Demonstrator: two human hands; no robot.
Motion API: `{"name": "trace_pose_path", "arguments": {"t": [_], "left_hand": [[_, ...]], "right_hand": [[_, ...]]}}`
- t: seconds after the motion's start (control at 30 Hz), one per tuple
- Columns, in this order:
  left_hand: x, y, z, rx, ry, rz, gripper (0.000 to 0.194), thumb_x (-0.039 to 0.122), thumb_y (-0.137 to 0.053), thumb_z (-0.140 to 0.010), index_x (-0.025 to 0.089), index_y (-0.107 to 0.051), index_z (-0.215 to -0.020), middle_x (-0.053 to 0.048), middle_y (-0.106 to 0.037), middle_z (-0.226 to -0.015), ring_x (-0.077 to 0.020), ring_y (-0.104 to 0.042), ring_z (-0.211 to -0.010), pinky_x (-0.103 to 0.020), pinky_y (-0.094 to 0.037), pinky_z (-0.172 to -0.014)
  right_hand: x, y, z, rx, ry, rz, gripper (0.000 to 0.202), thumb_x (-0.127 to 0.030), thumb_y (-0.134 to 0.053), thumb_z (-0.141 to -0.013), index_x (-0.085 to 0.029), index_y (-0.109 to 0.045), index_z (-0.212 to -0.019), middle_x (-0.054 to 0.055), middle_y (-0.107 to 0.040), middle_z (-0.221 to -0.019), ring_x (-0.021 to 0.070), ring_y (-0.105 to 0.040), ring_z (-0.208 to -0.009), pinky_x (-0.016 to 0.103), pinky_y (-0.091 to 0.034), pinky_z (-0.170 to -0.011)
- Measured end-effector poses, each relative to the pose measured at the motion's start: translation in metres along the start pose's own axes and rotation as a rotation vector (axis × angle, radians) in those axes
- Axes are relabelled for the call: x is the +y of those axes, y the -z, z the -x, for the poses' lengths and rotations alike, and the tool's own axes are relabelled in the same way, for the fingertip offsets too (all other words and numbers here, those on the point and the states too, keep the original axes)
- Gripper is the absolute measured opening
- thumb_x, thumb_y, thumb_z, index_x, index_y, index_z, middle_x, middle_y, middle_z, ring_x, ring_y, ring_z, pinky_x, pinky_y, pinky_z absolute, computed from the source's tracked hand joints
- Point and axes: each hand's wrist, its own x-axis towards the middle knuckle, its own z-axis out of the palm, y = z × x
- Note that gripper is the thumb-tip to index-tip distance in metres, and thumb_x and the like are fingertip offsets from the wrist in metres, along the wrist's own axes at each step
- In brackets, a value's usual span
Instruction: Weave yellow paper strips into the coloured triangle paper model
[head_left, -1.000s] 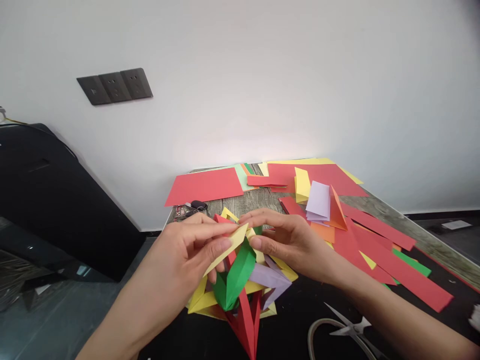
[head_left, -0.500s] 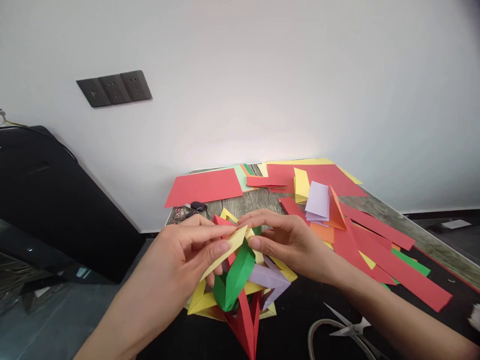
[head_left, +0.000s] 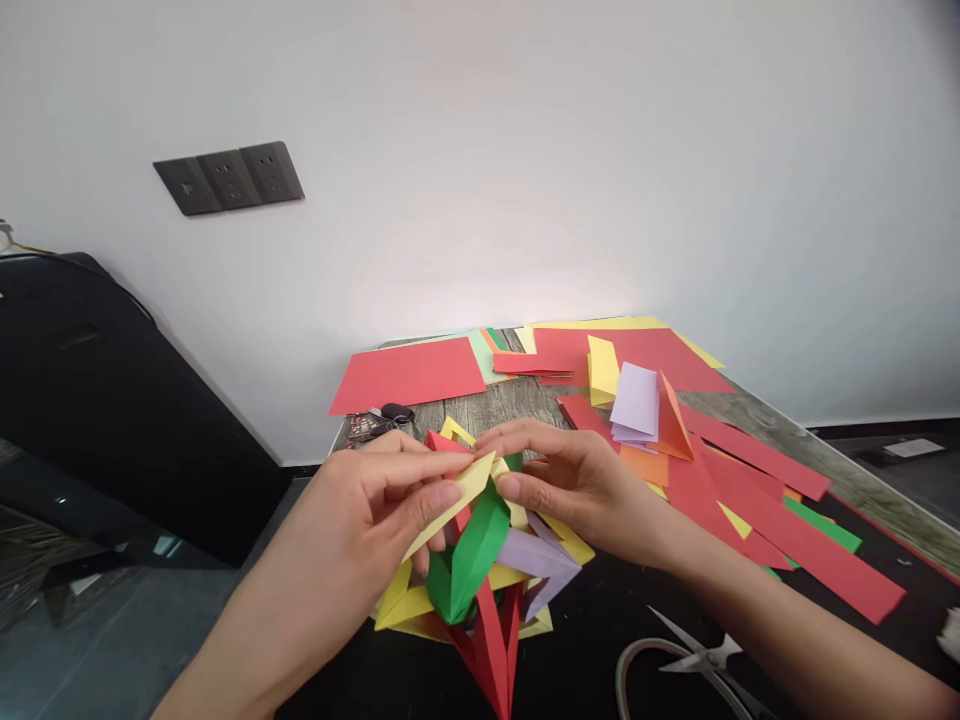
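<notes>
Between my hands is a spiky paper model (head_left: 478, 545) of folded green, red, yellow and lilac strips, with open gaps between them. My left hand (head_left: 386, 495) pinches a pale yellow folded paper strip (head_left: 459, 500) between thumb and fingers, at the top of the model. Opposite it, my right hand (head_left: 559, 475) is closed with thumb and fingertips on the model's pale yellow part beside a green piece. The fingertips of both hands nearly meet there. Some of the model's far side is hidden behind my hands.
Red paper sheets (head_left: 412, 375) lie at the back left, near keys (head_left: 396, 412). To the right are red strips (head_left: 802, 530), a folded lilac paper (head_left: 635, 400) and a folded yellow paper (head_left: 602, 370). Open scissors (head_left: 701, 660) lie at the front right, by my right forearm. A wall rises behind.
</notes>
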Motion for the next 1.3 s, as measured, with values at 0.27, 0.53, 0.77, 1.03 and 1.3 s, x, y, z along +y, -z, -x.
{"name": "trace_pose_path", "arguments": {"t": [0.27,0.53,0.77,1.03,1.3], "left_hand": [[0.0009,-0.0014,0.0001,0.016,0.006,0.008,0.026,0.039,-0.061,-0.087,0.022,-0.074,-0.071,0.002,-0.053,-0.074,-0.0048,-0.052,-0.053,-0.013,-0.046,-0.050],[0.0015,-0.0019,0.0002,0.004,0.039,0.005,0.026,0.040,-0.061,-0.087,0.022,-0.075,-0.075,0.001,-0.055,-0.080,-0.0061,-0.053,-0.056,-0.015,-0.046,-0.051],[0.0034,-0.0024,-0.0017,0.010,0.038,0.015,0.023,0.039,-0.061,-0.087,0.024,-0.077,-0.081,0.002,-0.053,-0.074,-0.0066,-0.051,-0.054,-0.016,-0.046,-0.050],[0.0040,-0.0023,0.0008,0.024,0.055,0.037,0.025,0.037,-0.062,-0.085,0.020,-0.074,-0.070,0.001,-0.055,-0.079,-0.0053,-0.051,-0.052,-0.016,-0.045,-0.048],[0.0039,-0.0035,-0.0009,0.030,0.064,0.046,0.020,0.038,-0.064,-0.084,0.023,-0.077,-0.083,0.001,-0.056,-0.078,-0.0058,-0.051,-0.052,-0.016,-0.045,-0.049]], "right_hand": [[0.0001,-0.0006,-0.0005,-0.006,0.004,-0.009,0.015,-0.034,-0.064,-0.089,-0.025,-0.069,-0.101,0.004,-0.062,-0.109,0.0182,-0.060,-0.105,0.031,-0.050,-0.087],[-0.0001,0.0002,-0.0005,-0.008,0.006,0.033,0.018,-0.035,-0.064,-0.089,-0.025,-0.068,-0.102,0.005,-0.063,-0.111,0.0195,-0.060,-0.107,0.033,-0.051,-0.089],[-0.0008,-0.0006,0.0003,-0.008,0.002,0.029,0.019,-0.037,-0.063,-0.089,-0.024,-0.068,-0.102,0.006,-0.063,-0.112,0.0203,-0.060,-0.106,0.033,-0.052,-0.087],[-0.0011,0.0005,-0.0005,-0.006,0.003,0.045,0.020,-0.038,-0.063,-0.089,-0.024,-0.068,-0.101,0.006,-0.064,-0.113,0.0203,-0.061,-0.106,0.033,-0.052,-0.086],[-0.0009,0.0003,-0.0008,-0.006,-0.001,0.047,0.021,-0.039,-0.063,-0.088,-0.024,-0.069,-0.102,0.007,-0.064,-0.115,0.0206,-0.060,-0.108,0.033,-0.052,-0.087]]}}
